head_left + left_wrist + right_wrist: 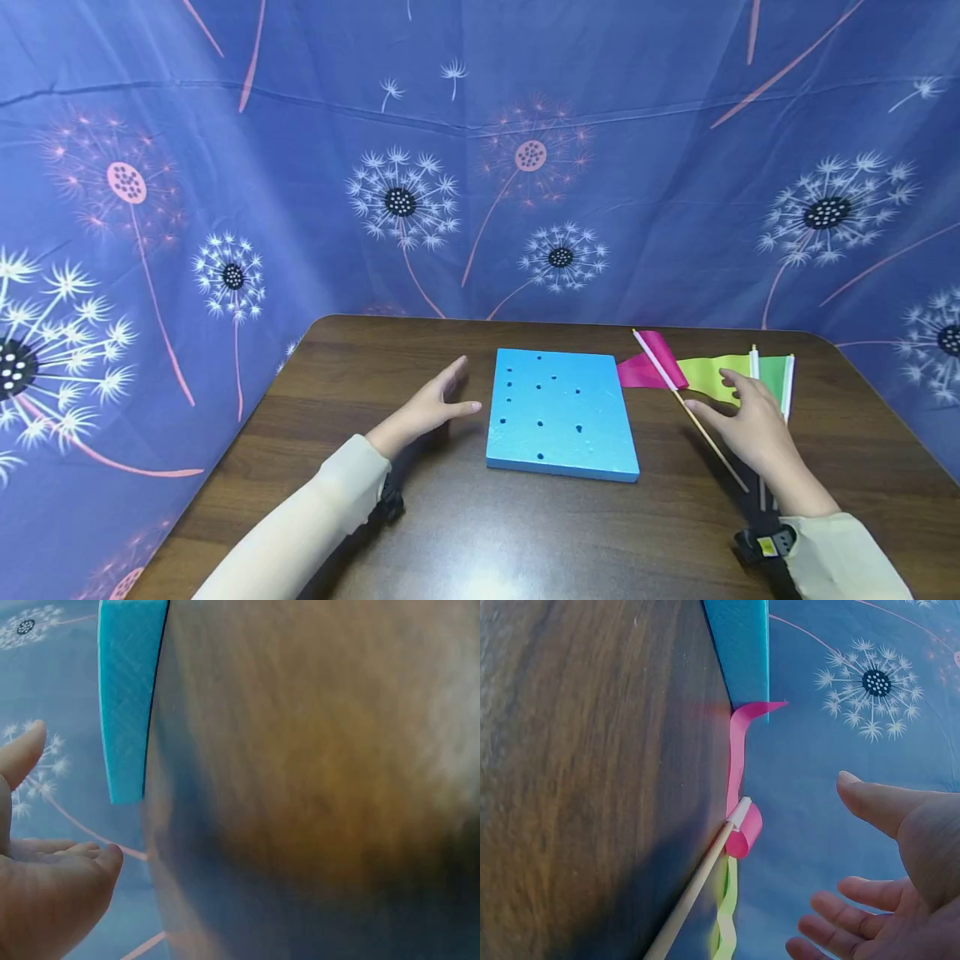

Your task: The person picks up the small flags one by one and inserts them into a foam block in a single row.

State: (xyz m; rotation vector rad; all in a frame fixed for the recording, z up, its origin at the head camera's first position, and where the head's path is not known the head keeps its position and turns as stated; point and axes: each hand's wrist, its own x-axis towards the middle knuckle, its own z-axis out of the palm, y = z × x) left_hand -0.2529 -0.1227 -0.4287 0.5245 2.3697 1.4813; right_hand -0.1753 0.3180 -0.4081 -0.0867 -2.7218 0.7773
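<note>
A square blue board [558, 412] with several small holes in its top lies on the table. My left hand [431, 404] hovers just left of it, thumb and fingers spread, holding nothing. On the right, my right hand [753, 421] is held over the small flags, its fingers apart and nothing in its grasp. Nearest its thumb is the pink flag [663, 360] on a thin wooden stick [712, 442]. A yellow-green flag [708, 375] and a green flag [772, 375] lie beside it, their sticks partly hidden behind the right hand. In the right wrist view the pink flag [736, 761] curls up beside the board.
The brown wooden table [360, 358] has rounded far corners. A blue cloth [645, 108] printed with dandelions hangs behind and around it. Each wrist wears a black camera strap, such as the right wrist camera [765, 543].
</note>
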